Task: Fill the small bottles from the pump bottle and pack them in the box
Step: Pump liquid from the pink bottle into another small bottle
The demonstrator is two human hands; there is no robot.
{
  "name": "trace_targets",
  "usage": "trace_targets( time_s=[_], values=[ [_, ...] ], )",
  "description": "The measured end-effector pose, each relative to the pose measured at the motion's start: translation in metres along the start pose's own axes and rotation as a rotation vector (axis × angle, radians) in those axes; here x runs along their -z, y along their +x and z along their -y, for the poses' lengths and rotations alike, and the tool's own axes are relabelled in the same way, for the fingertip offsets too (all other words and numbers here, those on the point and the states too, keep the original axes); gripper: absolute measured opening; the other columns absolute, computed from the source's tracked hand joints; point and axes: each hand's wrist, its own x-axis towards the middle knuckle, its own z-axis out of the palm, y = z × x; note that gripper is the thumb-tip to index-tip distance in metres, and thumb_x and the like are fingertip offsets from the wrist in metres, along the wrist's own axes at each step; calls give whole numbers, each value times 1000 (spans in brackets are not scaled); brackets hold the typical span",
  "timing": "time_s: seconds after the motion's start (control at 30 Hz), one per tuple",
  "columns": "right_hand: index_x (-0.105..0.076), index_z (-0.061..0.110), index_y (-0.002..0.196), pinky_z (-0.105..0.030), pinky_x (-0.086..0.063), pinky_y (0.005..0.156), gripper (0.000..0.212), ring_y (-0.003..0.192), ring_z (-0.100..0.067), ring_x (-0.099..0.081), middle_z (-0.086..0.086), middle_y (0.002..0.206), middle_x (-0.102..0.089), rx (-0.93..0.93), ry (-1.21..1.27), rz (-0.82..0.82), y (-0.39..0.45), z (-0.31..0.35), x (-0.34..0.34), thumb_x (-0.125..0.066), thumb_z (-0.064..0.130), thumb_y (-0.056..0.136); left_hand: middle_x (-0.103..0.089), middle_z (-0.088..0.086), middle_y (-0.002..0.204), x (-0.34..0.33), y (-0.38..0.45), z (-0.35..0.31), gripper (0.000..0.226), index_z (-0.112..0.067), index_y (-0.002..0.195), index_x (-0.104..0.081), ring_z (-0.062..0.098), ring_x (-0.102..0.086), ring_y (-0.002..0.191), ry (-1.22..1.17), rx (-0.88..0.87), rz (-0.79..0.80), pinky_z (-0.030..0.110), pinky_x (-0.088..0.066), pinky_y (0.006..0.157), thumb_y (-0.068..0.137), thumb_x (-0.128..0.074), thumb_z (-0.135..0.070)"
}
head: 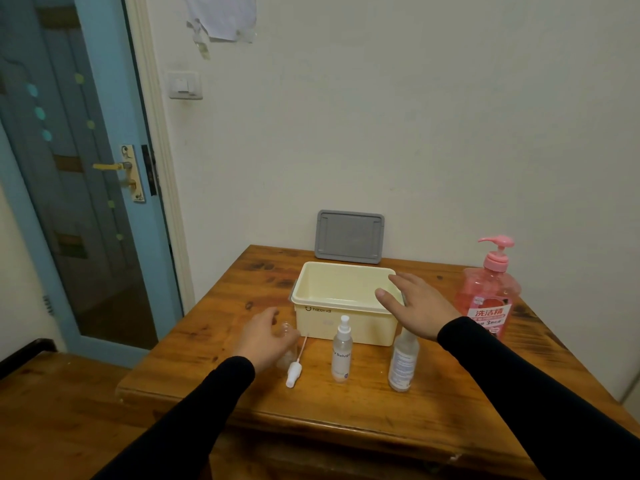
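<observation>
Nearest me, just right of my left grip (265, 332), the spray cap (293, 373) lies flat on the tabletop (214, 327), its dip tube pointing away, parked there so the neck stays free for filling. My left grip curls round the open small bottle (286, 332), steadying it upright. Next right, the capped spray bottle (341, 351) stands waiting its turn, and a third bottle (402, 362) stands partly under my right wrist. My right grip (414, 306) hovers spread and empty over the near right corner of the cream box (343, 289); I judge it is bound for the pink pump bottle (488, 299), just beyond to the right. The box sits open, nothing packed yet. Farthest, its grey lid (349, 237) leans against the wall, out of the way.
</observation>
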Motion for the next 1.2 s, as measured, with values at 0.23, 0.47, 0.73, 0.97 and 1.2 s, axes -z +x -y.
trace_targets(
  time_s=[0.23, 0.47, 0.73, 0.97, 1.2],
  values=[
    [-28, 24, 149, -37, -26, 110, 79, 141, -19, -26, -1, 156, -26, -25, -5, 16, -2, -5, -1, -23, 72, 87, -62, -5, 103, -15, -2, 11, 31, -25, 107, -52, 8, -58, 88, -18, -8, 102, 29, -51, 79, 82, -69, -31],
    [-31, 23, 148, -35, -24, 110, 74, 141, -19, -26, -1, 155, -28, -5, -1, -14, -4, -7, 12, -26, 68, 90, -64, -9, 87, 10, 6, -5, 11, -30, 95, -53, 4, -61, 78, -74, -93, 12, 20, -49, 62, 89, -61, -34],
    [-32, 21, 147, -35, -26, 108, 76, 139, -21, -29, -4, 154, -29, 14, 0, -125, 3, -8, 56, -27, 69, 89, -60, -16, 89, 42, 31, -84, 23, -34, 100, -52, 1, -57, 80, -114, -333, -59, 16, -42, 59, 82, -66, -41],
    [-35, 18, 146, -33, -23, 110, 71, 139, -19, -29, -6, 153, -32, 4, -37, -233, 13, -29, 95, -30, 64, 93, -62, -18, 88, 10, 42, -153, 24, -40, 93, -50, -4, -59, 76, -156, -450, 38, 16, -43, 59, 76, -65, -46],
    [-38, 13, 145, -31, -22, 110, 74, 138, -20, -30, -9, 151, -34, -49, -63, -280, 29, -69, 127, -27, 64, 93, -59, -10, 96, -45, 58, -205, 42, -26, 109, -44, 3, -57, 83, -118, -522, 154, 19, -43, 62, 78, -68, -41]
  ],
)
